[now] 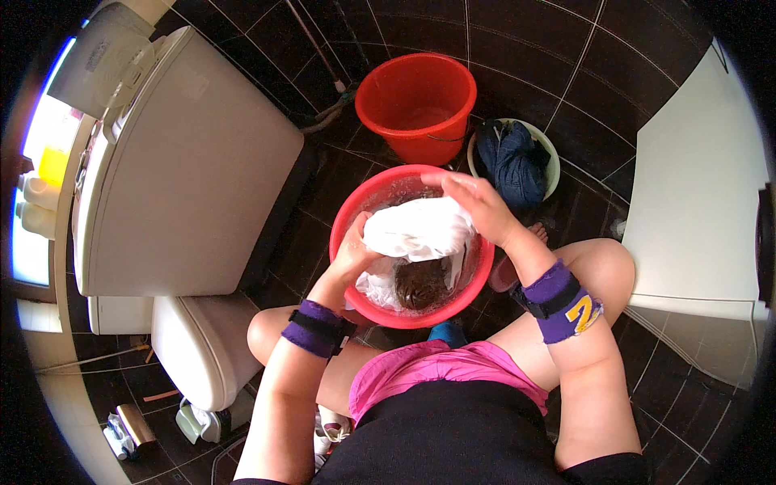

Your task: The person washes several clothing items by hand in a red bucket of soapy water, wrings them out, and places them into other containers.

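A bundled white cloth point(420, 229) is held up over a red basin point(343, 279). My left hand point(356, 249) grips the cloth's left end, with the fingers partly hidden behind it. My right hand point(483, 208) is at the cloth's right end, its fingers stretched out and slightly blurred; whether the palm touches the cloth I cannot tell. Below in the basin lie a dark brown wet mass point(423, 284), perhaps fabric, and more white cloth point(378, 289) against the near left wall.
Behind the basin stands a red bucket point(415, 95). A pale tub point(552, 166) with dark blue clothing point(511, 162) is at its right. On the left are a large white appliance point(194, 162) and a toilet point(190, 347); a white cabinet-like unit point(699, 218) stands on the right.
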Motion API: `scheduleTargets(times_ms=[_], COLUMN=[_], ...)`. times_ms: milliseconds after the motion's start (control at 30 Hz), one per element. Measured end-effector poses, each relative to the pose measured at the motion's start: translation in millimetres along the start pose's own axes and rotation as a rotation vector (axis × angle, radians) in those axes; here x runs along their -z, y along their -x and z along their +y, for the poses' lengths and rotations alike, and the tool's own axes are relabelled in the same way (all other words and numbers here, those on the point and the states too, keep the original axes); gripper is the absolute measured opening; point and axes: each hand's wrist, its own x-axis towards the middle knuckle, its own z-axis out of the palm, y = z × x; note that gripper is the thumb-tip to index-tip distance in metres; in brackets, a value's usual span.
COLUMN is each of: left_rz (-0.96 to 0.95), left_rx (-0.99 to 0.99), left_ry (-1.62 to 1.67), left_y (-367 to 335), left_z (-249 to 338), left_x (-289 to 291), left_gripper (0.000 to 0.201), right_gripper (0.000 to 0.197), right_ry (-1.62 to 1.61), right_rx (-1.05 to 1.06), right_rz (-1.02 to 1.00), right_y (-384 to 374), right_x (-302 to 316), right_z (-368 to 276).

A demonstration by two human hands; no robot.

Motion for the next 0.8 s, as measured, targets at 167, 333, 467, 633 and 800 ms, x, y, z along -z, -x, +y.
scheduleTargets(times_ms=[167, 333, 467, 633, 800], left_rz=[-0.116, 0.083, 0.274, 0.481, 0.433], left_rx=[0.001, 0.082, 0.177, 0.196, 0.242], left_ry=[0.398, 0.875, 1.026, 1.042, 0.768], left_y=[3, 3, -17, -24, -28], left_z=[26, 30, 6, -7, -18], left_x=[-5, -26, -36, -46, -41], left_gripper=[0.049, 0.049, 0.031, 0.027, 0.036], right_gripper=[0.058, 0.076, 0.077, 0.067, 0.062], right_ry=[0.256, -0.122, -0.493, -0.332, -0.331], right_rx=[-0.112, -0.357, -0.358, -0.261, -0.198], right_rz=[0.084, 0.163, 0.274, 0.208, 0.133], right_y=[9, 14, 14, 17, 19], right_x=[1, -44, -67, -74, -79], right_z=[94, 129, 134, 102, 106])
